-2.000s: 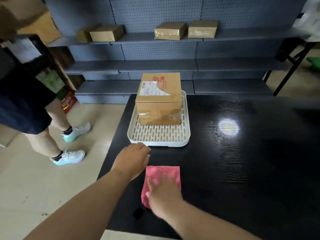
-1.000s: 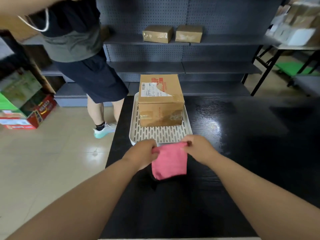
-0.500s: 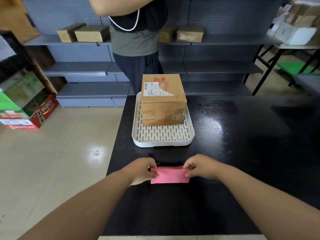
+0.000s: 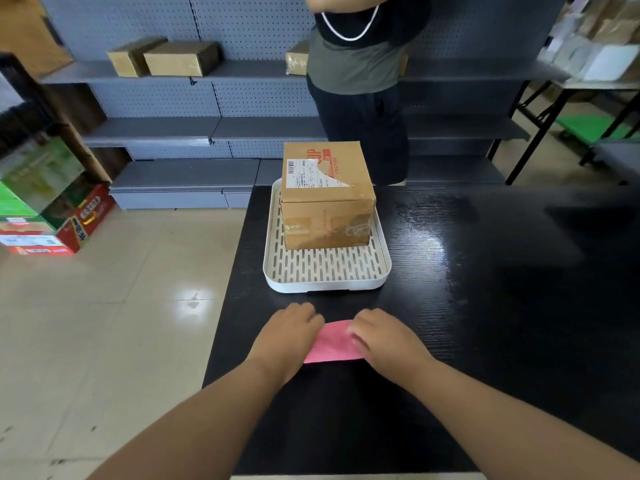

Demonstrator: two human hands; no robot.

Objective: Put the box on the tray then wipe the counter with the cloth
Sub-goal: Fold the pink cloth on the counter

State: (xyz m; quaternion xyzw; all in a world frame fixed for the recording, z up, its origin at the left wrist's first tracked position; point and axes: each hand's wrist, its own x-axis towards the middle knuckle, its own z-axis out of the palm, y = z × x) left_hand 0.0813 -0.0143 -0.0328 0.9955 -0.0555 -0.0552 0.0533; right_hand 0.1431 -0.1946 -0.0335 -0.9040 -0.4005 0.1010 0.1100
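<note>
A taped cardboard box (image 4: 325, 199) with a white label stands on the white slotted tray (image 4: 325, 271) at the far left part of the black counter (image 4: 485, 306). Nearer to me, a folded pink cloth (image 4: 333, 342) lies flat on the counter. My left hand (image 4: 289, 336) presses palm-down on its left end and my right hand (image 4: 384, 339) presses on its right end. Both ends of the cloth are hidden under my hands.
A person (image 4: 360, 81) stands just behind the counter, beyond the box. Grey shelves (image 4: 180, 129) with brown parcels (image 4: 180, 58) line the back wall. Stacked cartons (image 4: 45, 209) sit on the floor at left. The counter's left edge runs close to the tray and my left hand.
I lifted the cloth with both hands, folded it into a narrow strip and laid it down. Now my hands lie flat on it. The person walked from the left to behind the counter.
</note>
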